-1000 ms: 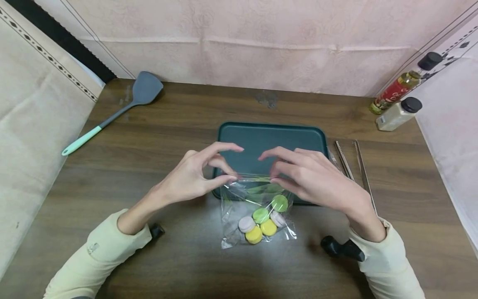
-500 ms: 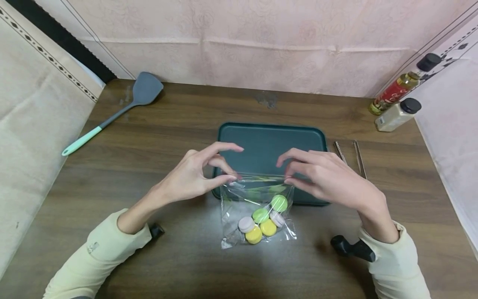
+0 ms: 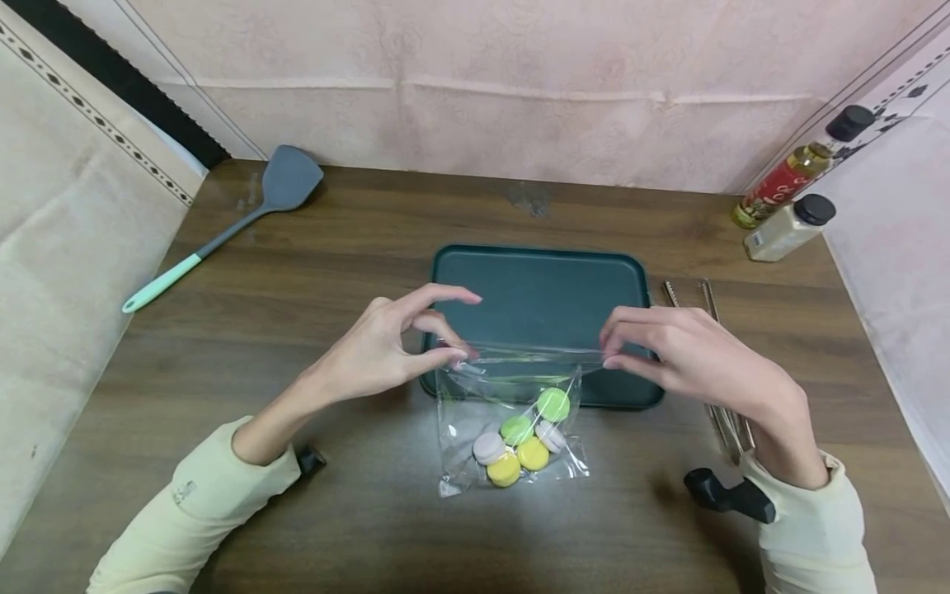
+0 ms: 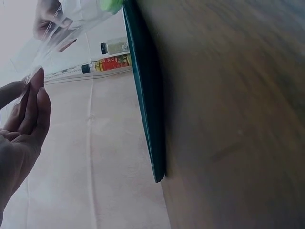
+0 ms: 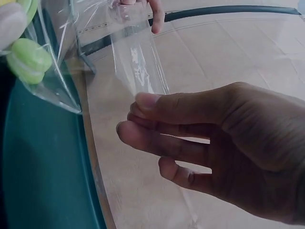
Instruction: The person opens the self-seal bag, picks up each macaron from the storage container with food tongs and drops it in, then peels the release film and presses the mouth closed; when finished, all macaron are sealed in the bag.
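A clear plastic bag (image 3: 463,437) holds several macarons (image 3: 517,429) in green, yellow and pale lilac. My left hand (image 3: 397,342) pinches the top left corner of the bag between thumb and fingers. At the other end of the top edge, my right hand (image 3: 686,351) pinches a strip of the plastic that sticks out past the bag's right side. In the right wrist view the thumb (image 5: 176,106) presses the clear film against the index finger. The bag's upper part overlaps the front of a dark green tray (image 3: 542,285).
Metal tongs (image 3: 731,429) lie right of the tray, partly hidden under my right forearm. A grey spatula (image 3: 289,177) with a mint handle lies at the back left. An oil bottle (image 3: 783,186) and a black-capped jar (image 3: 787,231) stand at the back right.
My right hand has slid rightward along the bag's top edge, drawing a strip of film out past the bag's side. The left hand and the macarons have stayed nearly still.
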The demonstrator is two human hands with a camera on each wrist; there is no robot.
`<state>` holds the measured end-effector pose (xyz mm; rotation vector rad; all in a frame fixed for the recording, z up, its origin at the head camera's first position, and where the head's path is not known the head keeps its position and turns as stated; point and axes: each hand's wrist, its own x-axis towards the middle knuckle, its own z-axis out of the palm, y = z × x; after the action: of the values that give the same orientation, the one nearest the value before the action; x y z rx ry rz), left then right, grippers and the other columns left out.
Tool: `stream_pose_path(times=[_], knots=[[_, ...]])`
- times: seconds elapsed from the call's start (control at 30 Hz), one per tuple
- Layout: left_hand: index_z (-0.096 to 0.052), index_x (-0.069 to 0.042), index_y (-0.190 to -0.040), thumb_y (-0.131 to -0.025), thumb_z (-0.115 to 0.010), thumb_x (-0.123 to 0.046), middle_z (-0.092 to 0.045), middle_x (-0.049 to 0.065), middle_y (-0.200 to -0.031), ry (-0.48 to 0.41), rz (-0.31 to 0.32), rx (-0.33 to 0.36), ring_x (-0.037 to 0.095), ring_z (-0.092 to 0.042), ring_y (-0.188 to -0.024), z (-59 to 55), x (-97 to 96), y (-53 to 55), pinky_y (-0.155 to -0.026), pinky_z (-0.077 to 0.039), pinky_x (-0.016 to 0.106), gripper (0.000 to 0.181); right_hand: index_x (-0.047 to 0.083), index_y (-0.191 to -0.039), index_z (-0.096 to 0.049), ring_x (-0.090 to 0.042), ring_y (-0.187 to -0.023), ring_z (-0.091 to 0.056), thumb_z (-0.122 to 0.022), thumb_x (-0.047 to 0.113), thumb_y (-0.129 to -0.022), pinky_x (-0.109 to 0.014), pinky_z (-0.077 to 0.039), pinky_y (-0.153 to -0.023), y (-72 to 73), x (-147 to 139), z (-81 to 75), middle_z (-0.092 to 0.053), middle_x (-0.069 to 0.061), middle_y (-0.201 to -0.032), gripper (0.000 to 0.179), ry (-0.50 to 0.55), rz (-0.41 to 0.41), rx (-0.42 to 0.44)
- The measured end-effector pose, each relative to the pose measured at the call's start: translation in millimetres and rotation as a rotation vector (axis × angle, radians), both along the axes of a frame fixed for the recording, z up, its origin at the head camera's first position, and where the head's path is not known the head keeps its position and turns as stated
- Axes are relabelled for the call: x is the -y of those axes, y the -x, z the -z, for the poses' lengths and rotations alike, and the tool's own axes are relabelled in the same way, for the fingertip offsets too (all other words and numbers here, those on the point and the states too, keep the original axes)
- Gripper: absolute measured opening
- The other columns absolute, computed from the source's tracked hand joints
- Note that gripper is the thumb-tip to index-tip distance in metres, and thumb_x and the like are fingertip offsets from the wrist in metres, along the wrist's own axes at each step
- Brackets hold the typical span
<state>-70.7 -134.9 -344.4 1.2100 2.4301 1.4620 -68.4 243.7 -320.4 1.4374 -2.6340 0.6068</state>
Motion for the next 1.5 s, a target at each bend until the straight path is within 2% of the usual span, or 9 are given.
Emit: stream_pose_path(times=[0.23,0.47,0.67,0.83,0.97,1.07,1.13,1.3,1.5], knots=[[-0.060,-0.008,-0.149,-0.096,-0.084,-0.002,-0.084,-0.014,-0.095,0.009,0.001,0.053,0.006,-0.078,-0.092,-3.9,4.5,-2.5,-0.095,-0.049,0.033,0.058,0.022,-0.100,-0.075,-0.001,-0.091,-0.069,-0.084,0.006,-0.094,-0.020,-0.057,-0.078,-0.6,-3,1.2,-0.074,0.014,-0.105,0.019,0.056,-0.108,0.059],[-0.064,-0.013,-0.147,-0.094,-0.083,0.003,-0.083,-0.018,-0.095,-0.002,-0.072,0.141,0.008,-0.079,-0.091,-24.8,29.8,-37.4,-0.091,-0.054,0.025,0.059,0.022,-0.102,-0.068,-0.001,-0.099,-0.065,-0.065,0.015,-0.112,-0.017,-0.051,-0.092,-13.8,19,-17.2,-0.071,0.012,-0.112,0.012,0.133,-0.331,0.265],[-0.066,-0.023,-0.148,-0.094,-0.082,0.003,-0.083,-0.019,-0.092,0.059,-0.229,0.155,0.010,-0.080,-0.087,-47.2,64.3,-62.1,-0.082,-0.050,0.018,0.061,0.020,-0.096,-0.065,0.002,-0.090,-0.061,-0.071,0.009,-0.107,-0.018,-0.051,-0.082,-10.0,61,-32.7,-0.069,0.013,-0.106,0.017,0.147,-0.410,0.272],[-0.065,-0.029,-0.150,-0.097,-0.080,0.002,-0.084,-0.011,-0.090,0.160,-0.384,0.236,0.010,-0.081,-0.085,-54.8,105.0,-65.2,-0.066,-0.045,0.019,0.064,0.018,-0.090,-0.067,-0.001,-0.083,-0.058,-0.071,0.005,-0.105,-0.026,-0.054,-0.073,5.7,102,-35.0,-0.068,0.013,-0.102,0.020,0.114,-0.406,0.434],[-0.064,-0.025,-0.152,-0.099,-0.079,0.001,-0.085,-0.002,-0.092,0.192,-0.461,0.304,0.011,-0.081,-0.085,-53.8,136.6,-51.7,-0.063,-0.045,0.017,0.061,0.015,-0.089,-0.069,-0.006,-0.082,-0.057,-0.071,0.008,-0.106,-0.029,-0.052,-0.072,29.4,134,-33.0,-0.067,0.009,-0.098,0.018,0.094,-0.356,0.568],[-0.063,-0.020,-0.153,-0.100,-0.077,0.001,-0.085,0.001,-0.093,0.226,-0.501,0.328,0.012,-0.082,-0.084,-53.2,154.6,-33.4,-0.081,-0.051,0.011,0.058,0.011,-0.091,-0.072,-0.011,-0.087,-0.062,-0.072,0.007,-0.105,-0.033,-0.054,-0.077,50.1,157,-27.3,-0.069,0.003,-0.097,0.014,0.097,-0.300,0.594],[-0.062,-0.016,-0.153,-0.102,-0.076,0.001,-0.085,0.002,-0.093,0.261,-0.518,0.351,0.013,-0.082,-0.082,-52.9,164.1,-19.2,-0.085,-0.054,0.010,0.056,0.009,-0.092,-0.074,-0.014,-0.089,-0.065,-0.071,0.006,-0.104,-0.035,-0.055,-0.079,64.4,171,-21.6,-0.071,0.000,-0.096,0.012,0.086,-0.255,0.599],[-0.070,-0.006,-0.139,-0.103,-0.077,-0.007,-0.085,0.000,-0.093,0.381,-0.574,0.377,0.012,-0.080,-0.079,-48.1,179.1,21.0,-0.072,-0.060,0.021,0.037,0.005,-0.093,-0.076,-0.023,-0.085,-0.069,-0.069,0.003,-0.101,-0.030,-0.053,-0.079,98.8,201,-8.0,-0.074,-0.006,-0.090,0.011,0.034,-0.119,0.637],[-0.078,0.002,-0.113,-0.104,-0.077,-0.011,-0.083,0.004,-0.087,0.433,-0.569,0.362,0.012,-0.074,-0.073,-22.4,186.1,76.0,-0.070,-0.061,0.026,0.016,0.002,-0.090,-0.073,-0.014,-0.072,-0.049,-0.066,0.005,-0.106,-0.026,-0.039,-0.070,137.2,223,14.2,-0.059,-0.001,-0.078,0.018,-0.061,0.005,0.581]])
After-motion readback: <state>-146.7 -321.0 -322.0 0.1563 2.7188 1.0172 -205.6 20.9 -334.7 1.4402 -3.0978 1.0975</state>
